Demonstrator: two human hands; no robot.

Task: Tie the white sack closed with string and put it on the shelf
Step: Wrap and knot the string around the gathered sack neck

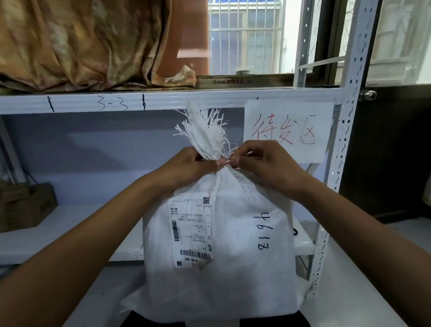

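The white sack (219, 244) stands at 6 o'clock, the shelf (41, 239) at 9. The left hand (182, 168) grips its gathered neck at 12; the right hand (261, 168) pinches the string (229, 162) there. Soft, bulky, probably slippery weave: lift by neck and base
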